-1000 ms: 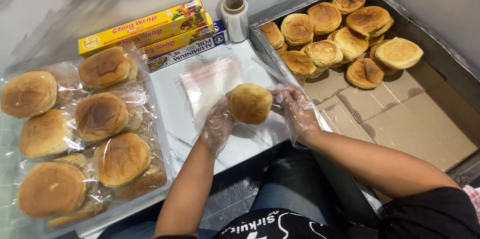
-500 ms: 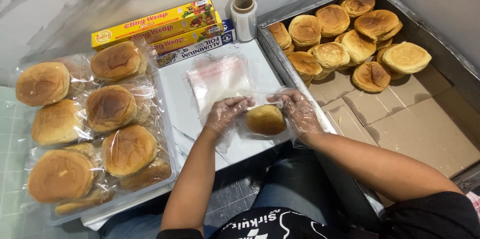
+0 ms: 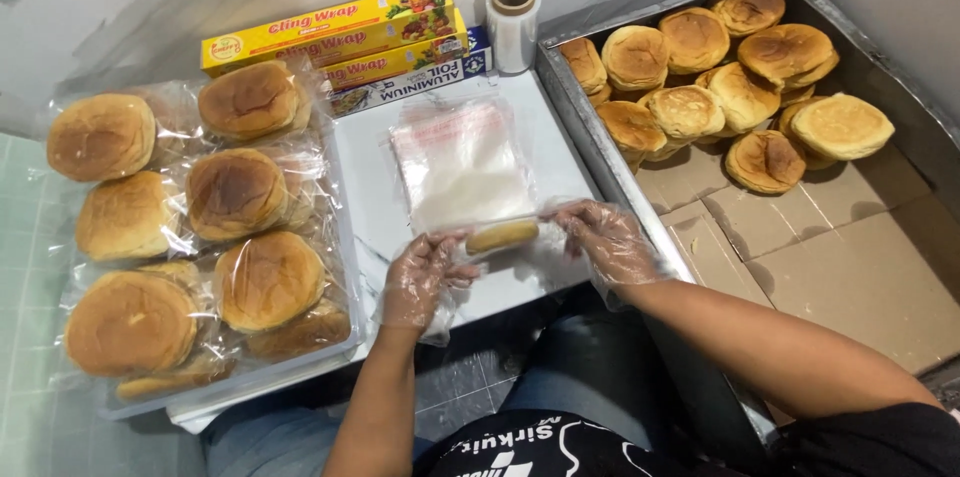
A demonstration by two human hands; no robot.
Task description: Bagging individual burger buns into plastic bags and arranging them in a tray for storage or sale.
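Observation:
Both my hands wear thin clear plastic gloves. My left hand (image 3: 420,277) and my right hand (image 3: 605,237) hold a golden bun (image 3: 503,235) between them, seen edge-on, low over the white board (image 3: 365,197). The bun lies at the near edge of a stack of clear plastic bags (image 3: 460,162); a film of plastic seems to lie around it, though I cannot tell how far the bun is inside a bag.
Several bagged buns (image 3: 235,192) lie piled at the left. A metal tray (image 3: 600,152) lined with cardboard at the right holds several bare buns (image 3: 700,97). Boxes of cling wrap and foil (image 3: 330,32) and a film roll (image 3: 512,22) stand at the back.
The bun was held up in both hands, then came down toward me to the near edge of the plastic bags and turned edge-on. The camera view shifted slightly.

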